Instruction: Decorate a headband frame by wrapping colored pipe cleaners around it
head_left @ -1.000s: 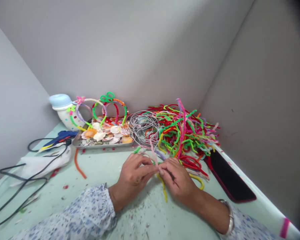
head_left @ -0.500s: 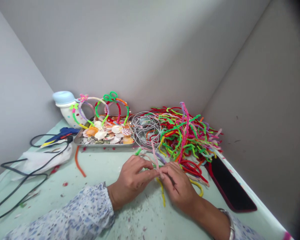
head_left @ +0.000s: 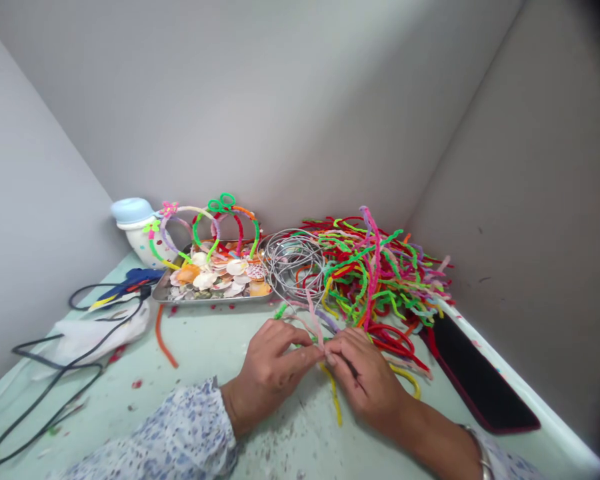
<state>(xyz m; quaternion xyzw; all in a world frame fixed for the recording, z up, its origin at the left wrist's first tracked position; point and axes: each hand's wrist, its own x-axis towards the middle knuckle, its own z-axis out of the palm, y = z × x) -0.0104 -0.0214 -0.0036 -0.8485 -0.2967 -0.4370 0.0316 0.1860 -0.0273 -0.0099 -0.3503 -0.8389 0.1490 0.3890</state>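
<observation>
From the head view, the left hand (head_left: 270,373) and right hand (head_left: 370,380) meet fingertip to fingertip above the pale green tabletop (head_left: 205,347). The left is pinched at the foot of a pale pink fuzzy pipe cleaner (head_left: 313,313) that stands up from the pinch. The right is nipped beside it on a yellow fuzzy pipe cleaner (head_left: 336,400) that trails toward the person.

I'd judge the joining of these two strands barely begun, as both lie loose and unshaped. Behind, several finished multicoloured pipe-cleaner hoops (head_left: 220,220) stand upright, and a big tangled heap of coloured pipe cleaners (head_left: 380,267) and a stack of bare silver wire rings (head_left: 293,257) lie unused.

A shallow metal tray (head_left: 210,298) holds pale and orange seashells (head_left: 215,273). The white jar with a light blue lid (head_left: 135,223) is closed, so I cannot tell what is in it.
</observation>
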